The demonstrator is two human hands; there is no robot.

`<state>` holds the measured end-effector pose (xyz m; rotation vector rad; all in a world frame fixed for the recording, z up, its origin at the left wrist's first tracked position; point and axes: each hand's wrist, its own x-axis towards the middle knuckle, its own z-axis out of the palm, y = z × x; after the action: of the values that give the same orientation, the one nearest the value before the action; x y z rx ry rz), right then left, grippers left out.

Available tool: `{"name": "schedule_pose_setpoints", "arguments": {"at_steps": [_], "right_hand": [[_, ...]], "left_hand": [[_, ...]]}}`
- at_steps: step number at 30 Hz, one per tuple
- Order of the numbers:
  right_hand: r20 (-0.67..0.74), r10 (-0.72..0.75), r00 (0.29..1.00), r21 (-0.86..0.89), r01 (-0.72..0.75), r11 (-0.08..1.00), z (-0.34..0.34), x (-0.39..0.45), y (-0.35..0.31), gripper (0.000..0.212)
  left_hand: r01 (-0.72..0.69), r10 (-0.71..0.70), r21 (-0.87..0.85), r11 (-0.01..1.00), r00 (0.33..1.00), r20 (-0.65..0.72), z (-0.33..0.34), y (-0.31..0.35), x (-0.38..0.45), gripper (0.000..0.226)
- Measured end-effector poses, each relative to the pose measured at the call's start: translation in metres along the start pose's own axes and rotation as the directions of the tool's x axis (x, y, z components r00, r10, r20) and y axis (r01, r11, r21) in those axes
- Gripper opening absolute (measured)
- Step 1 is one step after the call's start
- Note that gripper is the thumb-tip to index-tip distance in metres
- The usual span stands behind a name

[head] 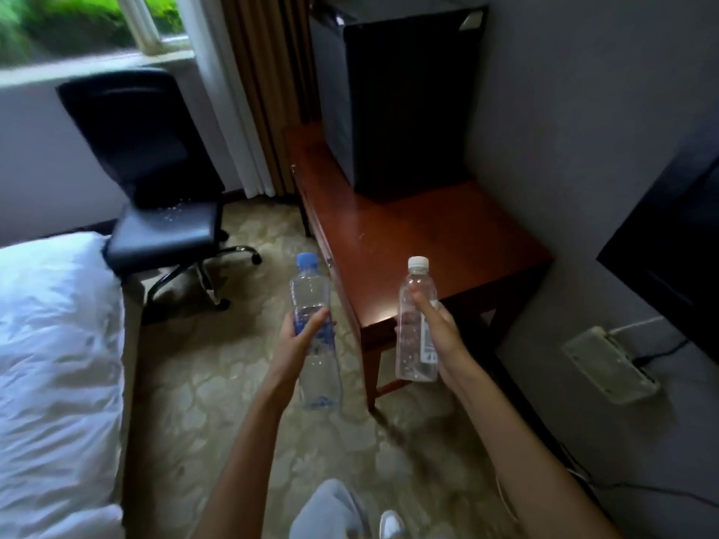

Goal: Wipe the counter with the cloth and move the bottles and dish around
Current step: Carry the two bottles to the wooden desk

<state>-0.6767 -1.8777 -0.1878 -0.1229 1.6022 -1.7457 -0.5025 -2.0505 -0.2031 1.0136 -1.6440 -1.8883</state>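
1. Left hand at 7 o'clock of centre, fingers wrapped around the middle of the blue-capped bottle, held upright and slightly tilted above the carpet.
2. Right hand at 5 o'clock, fingers curled around the white-capped bottle, thumb across the front, bottle upright in the air just off the near corner of the tabletop.
3. Both bottles clear, well apart from each other, neither touching the tabletop.
4. Reddish wooden tabletop at 1 o'clock, bare and glossy, black mini fridge standing on its far end.
5. Black office chair at 10 o'clock, white bed at 9 o'clock.
6. No cloth or dish in view.
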Motion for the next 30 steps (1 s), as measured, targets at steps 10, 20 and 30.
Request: {"name": "schedule_pose_setpoints", "arguments": {"at_steps": [10, 20, 30], "right_hand": [[-0.366, -0.067, 0.928, 0.05, 0.092, 0.995, 0.005, 0.189, -0.036, 0.055], [-0.72, -0.159, 0.675, -0.15, 0.072, 0.986, 0.0, 0.306, -0.049, 0.072], [-0.853, -0.108, 0.511, -0.171, -0.079, 0.982, -0.008, 0.343, -0.009, 0.079]], "left_hand": [[-0.025, -0.03, 0.163, 0.986, 0.946, 0.324, 0.066, 0.018, 0.27, 0.062], [-0.313, -0.084, 0.375, 0.873, 0.66, 0.747, 0.157, 0.048, 0.487, 0.073], [-0.418, -0.127, 0.418, 0.807, 0.568, 0.813, 0.226, 0.007, 0.539, 0.073]]}}
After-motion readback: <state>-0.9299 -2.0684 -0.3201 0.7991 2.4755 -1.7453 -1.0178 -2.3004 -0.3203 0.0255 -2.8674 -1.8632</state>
